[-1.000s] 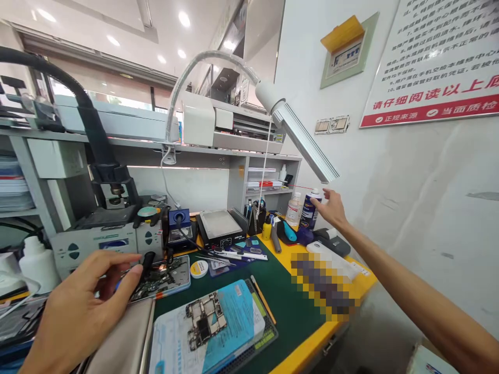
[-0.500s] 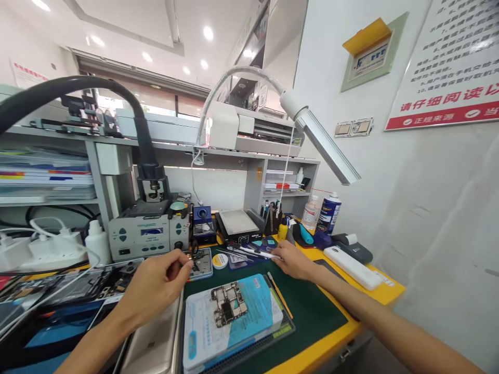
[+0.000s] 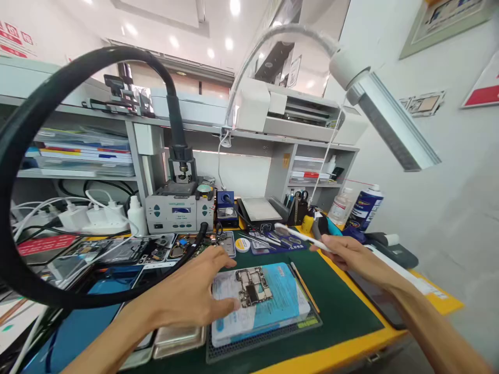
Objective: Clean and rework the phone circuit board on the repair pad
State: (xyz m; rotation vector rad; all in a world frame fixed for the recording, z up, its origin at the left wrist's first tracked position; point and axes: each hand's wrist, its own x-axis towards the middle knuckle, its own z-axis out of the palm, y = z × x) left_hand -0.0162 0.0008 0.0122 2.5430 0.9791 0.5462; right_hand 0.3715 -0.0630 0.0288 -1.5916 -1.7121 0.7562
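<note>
My right hand (image 3: 346, 252) grips a slim white brush-like tool (image 3: 302, 236), raised above the mat and pointing left. Its far end is slightly wider and blurred, so I cannot make out any bristles. My left hand (image 3: 198, 288) hovers at the left side of a blue and white box (image 3: 283, 296), thumb and fingers apart, with nothing between them. On top of the box lies a bare phone circuit board (image 3: 253, 286), close to my left thumb. A dark grid-patterned pad (image 3: 265, 340) lies under the box.
An orange-tipped thin stick (image 3: 305, 285) lies right of the box. Behind are a blue tool mat (image 3: 276, 244), a heating plate (image 3: 260, 210) and a soldering station (image 3: 179, 213). Its black hose (image 3: 8, 208) loops along the left. A lamp (image 3: 393, 119) overhangs the right. Phones and parts crowd the left.
My right hand has lifted the white tool from the table and drawn it right and nearer. My left hand has opened and moved to the board. The view has turned left.
</note>
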